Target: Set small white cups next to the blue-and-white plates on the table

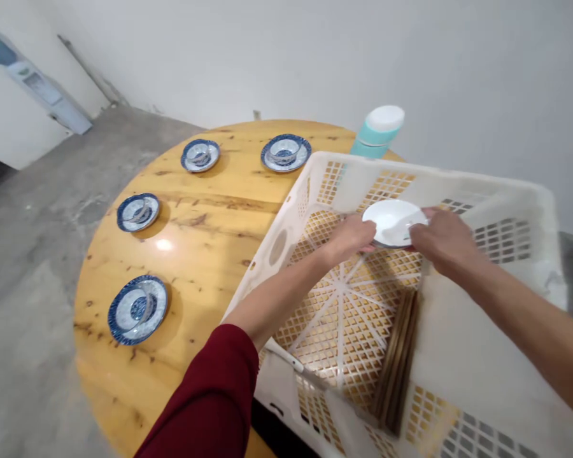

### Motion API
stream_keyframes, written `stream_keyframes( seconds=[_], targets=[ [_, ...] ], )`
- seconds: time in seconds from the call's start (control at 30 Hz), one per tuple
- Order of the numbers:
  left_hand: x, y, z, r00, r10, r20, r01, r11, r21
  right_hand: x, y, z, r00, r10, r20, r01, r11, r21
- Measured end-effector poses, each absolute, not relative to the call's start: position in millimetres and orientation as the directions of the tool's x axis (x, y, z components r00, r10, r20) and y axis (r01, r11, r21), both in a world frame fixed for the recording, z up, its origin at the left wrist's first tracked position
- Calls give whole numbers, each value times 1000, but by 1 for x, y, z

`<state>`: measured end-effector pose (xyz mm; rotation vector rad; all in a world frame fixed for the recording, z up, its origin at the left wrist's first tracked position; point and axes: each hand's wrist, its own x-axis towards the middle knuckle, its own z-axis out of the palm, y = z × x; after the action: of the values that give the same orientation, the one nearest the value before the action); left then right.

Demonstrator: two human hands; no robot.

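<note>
Nearest the camera, a dark red sleeve (210, 401) of soft cloth is seen at the lower edge, with the bare forearm reaching out of it over a white plastic crate (410, 166). The crate is rectangular, with a lattice floor of small diamond-shaped openings and pierced walls, and it is set on the right-hand side of a round wooden table (205, 254), its near corner hanging past the table's edge. On the crate floor, towards its near right side, a bundle of thin brown sticks (398, 362) is laid lengthwise. A slim white handle (286, 357) is seen at the crate's near left wall.

Further in, towards the crate's far wall, a small, smooth, round white plate (392, 221) is held just above the lattice floor. Its left rim is gripped by the left hand (351, 236) and its right rim by the right hand (442, 238), the fingers of both being closed narrowly on the edge.

On the glossy, knotted, honey-coloured tabletop, four blue-and-white patterned dishes are set along the left and far edges, each with a small bowl on it: the near dish (137, 309), the second dish (138, 212), the third dish (200, 154) and the far dish (286, 152). All are well apart from the hands.

Behind the crate's far wall, a pale teal bottle (378, 132) with a white rounded cap is partly hidden. Rough grey concrete floor (28, 267) is seen beyond the table's left edge.
</note>
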<state>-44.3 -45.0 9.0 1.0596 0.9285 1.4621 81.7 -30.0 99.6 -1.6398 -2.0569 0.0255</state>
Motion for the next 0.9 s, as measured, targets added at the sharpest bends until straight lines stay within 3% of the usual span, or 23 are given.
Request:
stream_keyframes(
  seconds=[0.1,0.23,0.33,0.43,0.5,0.67,0.8,0.9],
  targets=[
    [-77,-100,21,-51,961,271,-280,-274,920,52,-101,111,-59,918,391,953,169,-253],
    [-121,-196,17,-49,935,351,-239,-352,905,17,-204,108,-111,900,421,937,235,-257],
    [-149,-279,-13,-72,929,362,-264,-368,891,3,-266,76,-223,862,455,873,384,-300],
    [-174,-361,-68,-87,945,315,-226,-327,918,-4,-316,13,-429,720,545,711,642,-288],
    [-189,-409,-117,-95,955,282,-168,-295,941,-10,-349,-42,-510,659,552,644,718,-263],
    [-216,-500,-262,-113,961,251,-2,-253,968,-37,-437,-198,-411,806,427,687,581,-436],
    [-217,-544,-361,-105,992,73,-44,-78,996,-48,-487,-304,-309,914,261,731,404,-550],
    [-206,-560,-410,-86,996,-6,-65,1,998,-41,-507,-355,-225,957,182,763,289,-578]
  ],
)
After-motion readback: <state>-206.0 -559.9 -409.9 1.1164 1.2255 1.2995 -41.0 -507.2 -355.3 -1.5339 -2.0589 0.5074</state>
